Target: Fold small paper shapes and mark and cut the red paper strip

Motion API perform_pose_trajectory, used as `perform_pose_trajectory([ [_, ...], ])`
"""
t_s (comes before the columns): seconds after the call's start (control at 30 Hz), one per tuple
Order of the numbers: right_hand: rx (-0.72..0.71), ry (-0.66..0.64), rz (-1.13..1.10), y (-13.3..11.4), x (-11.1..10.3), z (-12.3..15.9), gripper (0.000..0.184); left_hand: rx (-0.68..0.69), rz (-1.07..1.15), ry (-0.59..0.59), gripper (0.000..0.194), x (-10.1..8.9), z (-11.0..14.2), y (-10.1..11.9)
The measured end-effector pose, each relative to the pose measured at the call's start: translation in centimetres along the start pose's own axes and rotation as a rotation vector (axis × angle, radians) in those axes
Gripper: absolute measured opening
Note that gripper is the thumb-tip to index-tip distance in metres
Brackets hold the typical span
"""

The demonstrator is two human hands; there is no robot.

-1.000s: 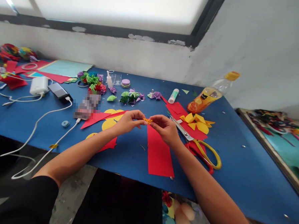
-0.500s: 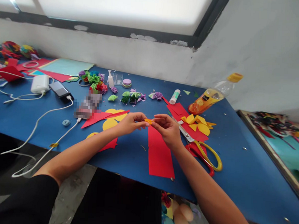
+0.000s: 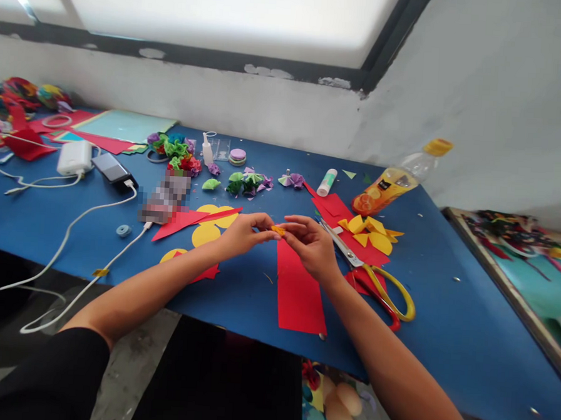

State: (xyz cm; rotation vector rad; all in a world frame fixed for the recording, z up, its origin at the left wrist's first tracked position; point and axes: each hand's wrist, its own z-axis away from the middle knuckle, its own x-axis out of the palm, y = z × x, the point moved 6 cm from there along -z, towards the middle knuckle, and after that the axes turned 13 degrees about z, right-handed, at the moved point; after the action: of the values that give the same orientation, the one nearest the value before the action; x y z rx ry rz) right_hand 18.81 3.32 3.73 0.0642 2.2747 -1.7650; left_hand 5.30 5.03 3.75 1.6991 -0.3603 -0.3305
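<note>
Between my fingertips is a small folded piece of yellow-orange paper (image 3: 278, 230). My left hand (image 3: 247, 234) pinches its left end, and my right hand (image 3: 310, 244) pinches the right end; both are closed. Under and in front of my right hand lies a red paper strip (image 3: 300, 292). Flat yellow paper circles (image 3: 206, 235) and red paper scraps (image 3: 179, 222) are on the table beyond my left hand. Folded yellow paper pieces (image 3: 373, 230) sit on red paper to the right, close to large scissors (image 3: 375, 277) with yellow and red handles.
An orange drink bottle (image 3: 388, 185) and a glue stick (image 3: 328, 182) stand or lie at the back right. Folded green and purple paper pieces (image 3: 249, 182) line the back. At left are a power bank (image 3: 74, 157), a phone (image 3: 111, 167) and white cables (image 3: 94, 214).
The yellow-orange paper looks slightly more closed up between my fingertips, and my right fingers have shifted a little to the left. The things on the table stay where they were.
</note>
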Motion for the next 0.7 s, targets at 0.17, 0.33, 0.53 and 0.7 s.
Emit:
perform_pose_trajectory([
  [0.17, 0.012, 0.024, -0.038, -0.52, -0.2, -0.07, 0.041, 0.028, -0.016, -0.004, 0.019, 0.01, 0.05, 0.32],
  [0.33, 0.065, 0.009, -0.077, -0.3, -0.24, -0.29, 0.044, 0.041, -0.045, -0.014, 0.014, 0.05, 0.05, 0.57],
  [0.53, 0.115, 0.004, -0.129, 0.04, -0.17, -0.36, 0.047, 0.068, -0.117, -0.013, 0.014, 0.0, 0.05, 0.61],
  [0.7, 0.113, -0.013, -0.12, 0.02, -0.09, -0.33, 0.044, 0.099, -0.156, -0.01, 0.018, 0.08, 0.08, 0.53],
])
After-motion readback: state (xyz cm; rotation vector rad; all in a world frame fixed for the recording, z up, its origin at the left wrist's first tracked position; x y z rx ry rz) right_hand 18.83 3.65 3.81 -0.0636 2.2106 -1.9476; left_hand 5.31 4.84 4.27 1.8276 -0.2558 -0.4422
